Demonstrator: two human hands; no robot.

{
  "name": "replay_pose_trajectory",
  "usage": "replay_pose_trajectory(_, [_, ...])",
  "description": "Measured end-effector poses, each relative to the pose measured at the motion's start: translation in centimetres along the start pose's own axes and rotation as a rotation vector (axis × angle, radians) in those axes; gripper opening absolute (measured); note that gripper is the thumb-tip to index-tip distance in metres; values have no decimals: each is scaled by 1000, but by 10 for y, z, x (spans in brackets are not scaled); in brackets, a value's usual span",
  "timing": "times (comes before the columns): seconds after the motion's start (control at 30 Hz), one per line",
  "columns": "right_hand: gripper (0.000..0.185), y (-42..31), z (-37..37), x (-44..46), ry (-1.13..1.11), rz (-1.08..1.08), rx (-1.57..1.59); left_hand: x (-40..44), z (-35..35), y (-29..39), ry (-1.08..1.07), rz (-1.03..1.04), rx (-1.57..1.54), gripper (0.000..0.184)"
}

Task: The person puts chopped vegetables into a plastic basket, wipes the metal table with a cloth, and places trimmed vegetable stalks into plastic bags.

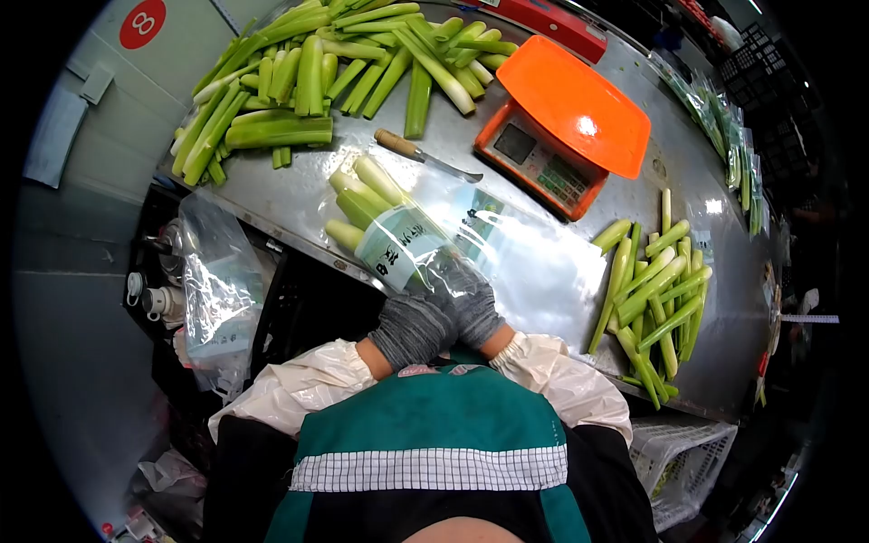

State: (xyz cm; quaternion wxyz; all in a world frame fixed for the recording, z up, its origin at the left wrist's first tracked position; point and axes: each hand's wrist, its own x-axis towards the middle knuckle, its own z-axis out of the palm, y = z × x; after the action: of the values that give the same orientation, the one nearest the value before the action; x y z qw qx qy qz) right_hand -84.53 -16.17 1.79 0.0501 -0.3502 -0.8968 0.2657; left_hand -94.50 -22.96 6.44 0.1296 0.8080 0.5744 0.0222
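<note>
Several pale green stalks lie in a clear printed bag (398,246) at the front edge of the metal table. Both hands wear grey knitted gloves and meet at the bag's near end. My left hand (415,328) and my right hand (475,312) have their fingers closed around the gathered plastic, with the fingertips partly behind its glare. More flat printed bags (525,253) lie just right of the filled one. Above it rests a curved knife (425,156) with a wooden handle.
A large pile of stalks (308,72) covers the back left; a smaller pile (656,299) lies right. An orange scale (579,104) stands at the back. Bagged stalks (724,127) line the far right. A plastic bag (217,290) hangs left, and a white crate (683,462) sits below right.
</note>
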Motion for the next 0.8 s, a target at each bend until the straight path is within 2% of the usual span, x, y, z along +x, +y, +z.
replay_pose_trajectory(0.03, [37,-6,-14,0,-151,69,54,-1,1,-1,98,53,-27,21])
replay_pose_trajectory(0.07, [38,8,8,0,71,-135,53,-2,4,-1,197,115,-58,21])
replay_pose_trajectory(0.1, [40,21,30,0,302,-330,6,-2,11,-2,206,137,-59,21])
replay_pose_trajectory(0.17, [38,17,22,12,239,-280,-2,1,35,-9,156,4,-36,21])
replay_pose_trajectory(0.23, [33,21,35,24,103,-210,-124,-1,33,-16,122,-5,11,18])
replay_pose_trajectory(0.27, [32,24,31,17,258,-281,-49,-3,22,-19,187,15,-82,20])
replay_pose_trajectory(0.3, [32,23,16,9,275,-271,-60,-6,11,-23,249,38,-176,23])
replay_pose_trajectory(0.37, [37,28,-13,-13,290,-517,415,-15,2,-37,479,-5,-193,40])
replay_pose_trajectory(0.4, [37,43,-7,-28,307,-503,391,-19,-3,-48,522,-3,-196,67])
replay_pose_trajectory(0.43, [44,64,9,-47,342,-276,352,-25,-6,-57,433,-1,5,89])
replay_pose_trajectory(0.47, [51,77,16,-58,371,-52,315,-28,-3,-66,326,-7,60,97])
replay_pose_trajectory(0.5, [51,76,7,-62,380,-40,301,-29,-1,-74,214,-16,119,106])
replay_pose_trajectory(0.53, [57,66,-3,-65,396,174,336,-25,2,-79,218,-2,114,106])
replay_pose_trajectory(0.57, [63,54,-11,-67,410,387,374,-18,8,-85,124,32,141,111])
replay_pose_trajectory(0.6, [70,46,-17,-59,406,345,288,-12,14,-88,28,66,172,115])
replay_pose_trajectory(0.63, [74,40,-19,-50,358,299,167,-6,18,-91,26,80,173,115])
replay_pose_trajectory(0.7, [67,27,-26,-30,168,305,47,4,23,-93,74,108,153,118])
replay_pose_trajectory(0.73, [67,31,-22,-20,176,310,45,5,25,-95,122,139,146,119])
replay_pose_trajectory(0.8, [40,42,-17,-2,33,360,38,9,33,-93,167,172,102,117])
